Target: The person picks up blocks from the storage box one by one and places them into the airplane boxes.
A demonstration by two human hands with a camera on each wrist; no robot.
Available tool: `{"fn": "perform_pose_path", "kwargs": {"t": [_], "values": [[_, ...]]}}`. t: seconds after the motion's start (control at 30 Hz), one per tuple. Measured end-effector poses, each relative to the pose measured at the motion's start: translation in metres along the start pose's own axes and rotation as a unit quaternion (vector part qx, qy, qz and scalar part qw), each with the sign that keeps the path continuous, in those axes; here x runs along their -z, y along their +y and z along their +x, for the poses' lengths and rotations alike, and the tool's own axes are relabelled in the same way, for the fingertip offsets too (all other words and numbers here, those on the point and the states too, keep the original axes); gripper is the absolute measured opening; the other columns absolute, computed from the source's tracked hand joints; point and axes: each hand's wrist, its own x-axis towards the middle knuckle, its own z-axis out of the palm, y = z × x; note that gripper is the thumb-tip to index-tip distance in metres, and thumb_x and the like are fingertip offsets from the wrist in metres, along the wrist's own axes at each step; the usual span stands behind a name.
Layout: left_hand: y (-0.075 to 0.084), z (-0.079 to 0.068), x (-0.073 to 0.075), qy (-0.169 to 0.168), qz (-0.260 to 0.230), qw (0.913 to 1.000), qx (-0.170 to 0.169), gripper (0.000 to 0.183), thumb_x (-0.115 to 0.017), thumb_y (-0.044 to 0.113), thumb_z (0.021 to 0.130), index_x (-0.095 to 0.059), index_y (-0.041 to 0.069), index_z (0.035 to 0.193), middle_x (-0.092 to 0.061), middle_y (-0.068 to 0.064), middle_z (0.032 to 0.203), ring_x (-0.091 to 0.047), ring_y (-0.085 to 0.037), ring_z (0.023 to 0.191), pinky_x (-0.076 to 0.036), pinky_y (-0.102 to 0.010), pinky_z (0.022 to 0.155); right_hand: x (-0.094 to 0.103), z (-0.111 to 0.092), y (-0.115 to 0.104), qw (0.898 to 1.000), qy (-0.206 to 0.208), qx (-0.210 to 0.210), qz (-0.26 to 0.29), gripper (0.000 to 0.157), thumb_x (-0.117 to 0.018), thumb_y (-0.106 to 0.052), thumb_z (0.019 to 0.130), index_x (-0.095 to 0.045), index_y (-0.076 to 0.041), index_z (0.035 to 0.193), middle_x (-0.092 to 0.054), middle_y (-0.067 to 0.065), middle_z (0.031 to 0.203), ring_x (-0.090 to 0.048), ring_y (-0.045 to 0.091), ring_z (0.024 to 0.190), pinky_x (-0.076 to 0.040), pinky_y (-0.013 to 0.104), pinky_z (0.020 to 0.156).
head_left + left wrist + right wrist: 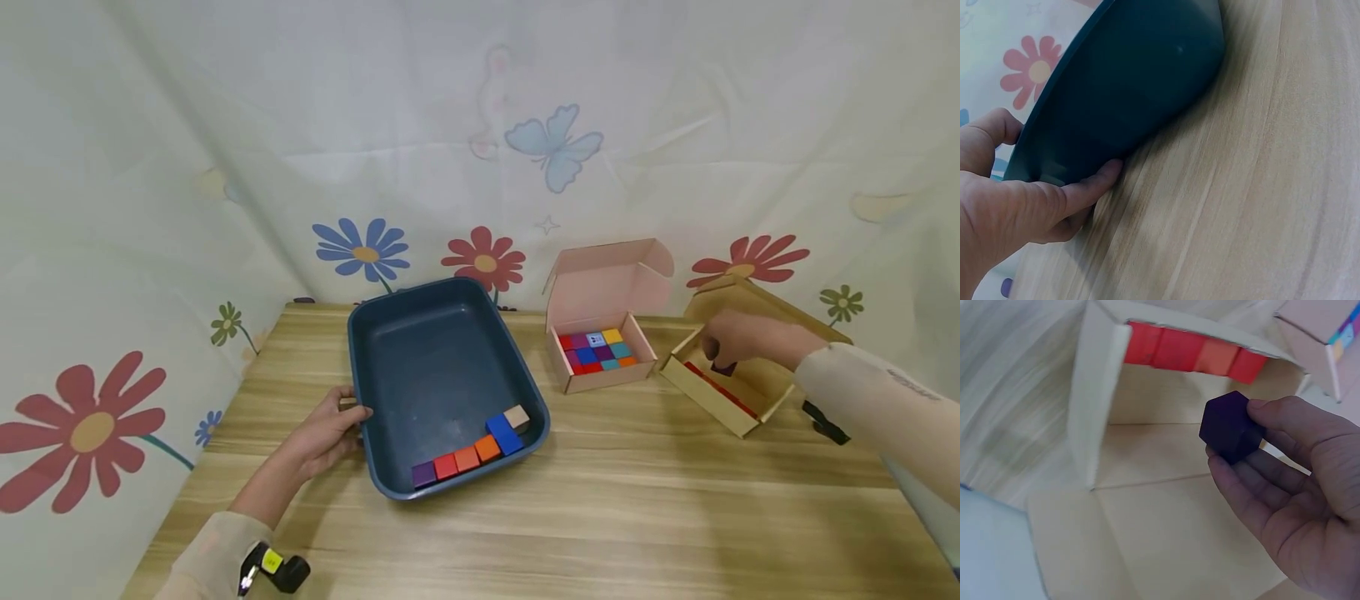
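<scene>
My left hand (330, 435) grips the left rim of a dark blue tray (420, 367), its fingers on both sides of the wall in the left wrist view. Along the tray's near edge lie purple, red, orange and blue blocks (504, 434) and a plain wooden block (517, 417). At the right, my right hand (738, 337) is over an open tan cardboard box (701, 398). Between thumb and fingers it pinches a dark purple cube (1229, 427), held above the box floor. A row of red and orange blocks (1175, 350) lines one inner wall of that box.
Between tray and tan box stands a pink cardboard box (607, 382), lid raised, with rows of coloured blocks (603, 353). Behind the wooden table (555, 517) hangs a flowered cloth (420, 100). A black object (827, 423) shows just right of the tan box.
</scene>
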Motion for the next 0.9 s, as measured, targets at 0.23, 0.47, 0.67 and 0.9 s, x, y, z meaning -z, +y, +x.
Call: {"fn": "perform_pose_path", "kwargs": {"t": [0.23, 0.47, 0.67, 0.9], "values": [[0.001, -0.001, -0.001, -0.001, 0.000, 1.0000, -0.003, 0.057, -0.051, 0.001, 0.099, -0.013, 0.004, 0.141, -0.036, -0.023, 0.130, -0.056, -0.019, 0.097, -0.054, -0.035, 0.078, -0.004, -0.005, 0.006, 0.999, -0.038, -0.024, -0.007, 0.015, -0.073, 0.005, 0.076, -0.066, -0.007, 0.069, -0.055, -0.006, 0.062, -0.047, 0.009, 0.056, -0.041, 0.025, 0.053], [0.001, -0.002, 0.000, 0.003, 0.002, 1.0000, 0.000, 0.056, -0.051, 0.000, 0.099, -0.014, 0.005, 0.140, -0.038, -0.021, 0.128, -0.056, -0.019, 0.095, -0.054, -0.035, 0.076, -0.020, -0.011, 0.012, 0.997, -0.067, -0.038, -0.021, 0.010, -0.076, -0.002, 0.079, -0.068, -0.008, 0.077, -0.062, -0.004, 0.071, -0.054, 0.012, 0.062, -0.046, 0.028, 0.056], [0.002, -0.003, 0.000, 0.000, 0.011, 0.9999, 0.002, 0.060, -0.049, 0.001, 0.100, -0.010, 0.002, 0.146, -0.035, -0.023, 0.132, -0.055, -0.018, 0.099, -0.053, -0.034, 0.076, -0.032, -0.014, 0.021, 0.997, -0.070, -0.020, -0.030, 0.010, -0.074, 0.001, 0.077, -0.070, -0.008, 0.080, -0.062, -0.005, 0.074, -0.052, 0.012, 0.064, -0.045, 0.029, 0.056], [0.005, -0.005, -0.002, -0.002, 0.005, 1.0000, 0.008, 0.061, -0.050, 0.001, 0.100, -0.010, 0.003, 0.145, -0.034, -0.024, 0.133, -0.055, -0.019, 0.099, -0.053, -0.034, 0.077, -0.032, -0.015, 0.021, 0.993, -0.114, -0.027, -0.008, 0.016, -0.069, 0.005, 0.076, -0.069, -0.011, 0.080, -0.060, -0.005, 0.073, -0.049, 0.012, 0.063, -0.041, 0.027, 0.055]]}}
